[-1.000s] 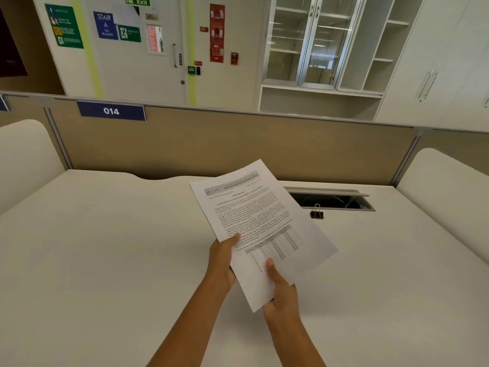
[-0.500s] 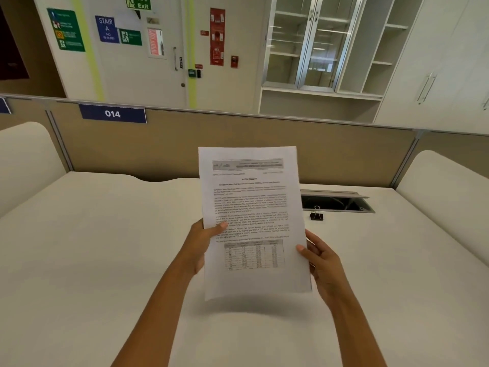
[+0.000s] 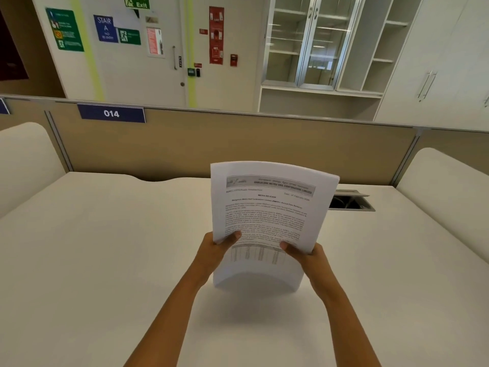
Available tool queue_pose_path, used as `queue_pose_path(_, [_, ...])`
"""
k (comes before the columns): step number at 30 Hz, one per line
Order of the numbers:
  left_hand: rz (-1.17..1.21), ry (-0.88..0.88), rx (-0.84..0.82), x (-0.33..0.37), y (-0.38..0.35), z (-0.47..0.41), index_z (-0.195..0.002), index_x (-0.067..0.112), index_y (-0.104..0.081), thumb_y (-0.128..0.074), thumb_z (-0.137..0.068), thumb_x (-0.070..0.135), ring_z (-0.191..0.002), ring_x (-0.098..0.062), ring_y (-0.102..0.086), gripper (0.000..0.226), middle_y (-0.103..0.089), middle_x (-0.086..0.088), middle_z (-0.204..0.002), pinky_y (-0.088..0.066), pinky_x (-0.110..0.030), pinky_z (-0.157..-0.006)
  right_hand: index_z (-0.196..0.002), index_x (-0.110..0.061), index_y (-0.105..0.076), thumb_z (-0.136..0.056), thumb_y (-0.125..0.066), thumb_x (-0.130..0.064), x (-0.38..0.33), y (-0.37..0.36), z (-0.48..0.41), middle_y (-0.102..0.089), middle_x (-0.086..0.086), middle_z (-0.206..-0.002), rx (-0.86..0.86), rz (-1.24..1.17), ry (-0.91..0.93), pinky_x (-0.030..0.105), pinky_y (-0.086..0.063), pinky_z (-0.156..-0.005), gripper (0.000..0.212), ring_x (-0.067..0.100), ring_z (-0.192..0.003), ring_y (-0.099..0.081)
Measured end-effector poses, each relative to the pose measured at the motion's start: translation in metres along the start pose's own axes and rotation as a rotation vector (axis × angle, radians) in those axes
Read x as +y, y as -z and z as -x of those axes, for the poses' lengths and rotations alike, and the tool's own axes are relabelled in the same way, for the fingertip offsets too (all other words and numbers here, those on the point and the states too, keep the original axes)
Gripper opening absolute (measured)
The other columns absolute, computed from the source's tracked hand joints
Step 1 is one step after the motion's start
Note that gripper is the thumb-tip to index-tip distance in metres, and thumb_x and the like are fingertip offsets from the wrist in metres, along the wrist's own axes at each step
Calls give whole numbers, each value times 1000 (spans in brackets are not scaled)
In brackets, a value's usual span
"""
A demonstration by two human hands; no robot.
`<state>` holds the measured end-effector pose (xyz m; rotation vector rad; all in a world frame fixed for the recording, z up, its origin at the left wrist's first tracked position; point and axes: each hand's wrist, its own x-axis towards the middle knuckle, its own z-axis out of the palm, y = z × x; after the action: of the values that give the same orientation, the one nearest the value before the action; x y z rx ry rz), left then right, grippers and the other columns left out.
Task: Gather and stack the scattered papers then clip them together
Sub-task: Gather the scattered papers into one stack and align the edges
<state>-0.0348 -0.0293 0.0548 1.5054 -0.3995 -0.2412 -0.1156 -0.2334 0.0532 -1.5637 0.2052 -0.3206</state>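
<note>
A stack of printed white papers [image 3: 267, 215] stands upright on its bottom edge on the white desk [image 3: 105, 260], bowed slightly toward me. My left hand [image 3: 215, 249] grips its left edge with the thumb on the front page. My right hand [image 3: 308, 254] grips the right edge the same way. The top page shows a header, text and a table. The black binder clip seen earlier is hidden behind the papers.
A cable hatch [image 3: 349, 201] is sunk into the desk at the back right, partly behind the papers. A tan partition [image 3: 211, 144] with a blue "014" label [image 3: 111, 113] closes the far edge. Cream side screens stand left and right.
The papers went from tilted flat in my hands to upright, with their bottom edge lowered onto the desk. My right hand shifted from the bottom corner to the right edge.
</note>
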Motion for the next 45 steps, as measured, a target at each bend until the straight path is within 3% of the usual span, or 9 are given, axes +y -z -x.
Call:
queue_pose_path(7, [-12,15,21,-5,0,-2,-99,34,-64,-62,-76,37,-81,-14,-69,23,-72,12,-88,-56,-20,-62,-105,-29,-69,-74,-76,-20,16,-2,0,-71,2,-106,12,0,-31,45,-55,-87,33,25,-103,-64])
queue_pose_path(12, [-60,57,27,1,4,-13,-107,23,-61,-61,-87,25,-86,-5,-63,21,-66,12,-93,-53,-12,-64,-106,-21,-68,-75,-75,-17,14,-2,-6,-73,1,-103,10,16,-49,40,-57,-84,32,21,-97,-69])
queue_pose_path(17, [-8,214,-35,-8,15,-20,-119,15,-61,-65,-84,24,-102,-19,-65,36,-69,-2,-112,-50,-37,-95,-114,-22,-60,-79,-72,-20,10,6,-9,-72,1,-107,-80,37,-80,43,-59,-78,37,23,-91,-72])
queue_pose_path(20, [1,285,-55,-18,20,-22,-122,14,-60,-66,-83,23,-107,-23,-64,41,-67,-4,-117,-45,-43,-101,-112,-22,-58,-80,-70,-20,12,5,-11,-73,0,-103,-130,55,-133,39,-60,-73,34,23,-87,-73])
queue_pose_path(27, [47,356,-44,-36,26,-28,-117,14,-61,-62,-87,26,-95,-24,-70,33,-70,-8,-111,-58,-36,-80,-111,-22,-57,-82,-69,-23,28,-1,-16,-71,-2,-103,-97,124,-176,27,-58,-64,32,15,-80,-73])
queue_pose_path(33, [24,361,154,-42,33,-47,-115,12,-57,-39,-99,25,-102,-29,-63,28,-65,-11,-114,-51,-41,-89,-111,-20,-58,-81,-70,-22,44,-5,-20,-72,-1,-104,-94,107,-217,27,-59,-67,32,16,-84,-73])
queue_pose_path(37, [2,385,205,-50,36,-60,-121,9,-55,-39,-99,21,-103,-31,-62,30,-64,-13,-116,-50,-45,-92,-108,-24,-56,-81,-69,-23,50,-7,-24,-72,-6,-100,-114,93,-219,25,-58,-63,31,14,-82,-73])
queue_pose_path(41, [-43,398,265,-57,32,-70,-124,12,-52,-39,-98,21,-101,-29,-62,30,-64,-10,-113,-51,-42,-88,-111,-24,-56,-78,-72,-25,59,-6,-34,-72,-2,-106,-105,84,-204,31,-59,-70,37,17,-87,-73])
queue_pose_path(45, [-79,401,305,-67,30,-77,-124,11,-50,-40,-98,23,-98,-28,-62,31,-62,-11,-119,-53,-40,-83,-112,-28,-53,-76,-74,-31,67,-1,-44,-69,-8,-105,-64,164,-212,21,-57,-64,42,12,-85,-71])
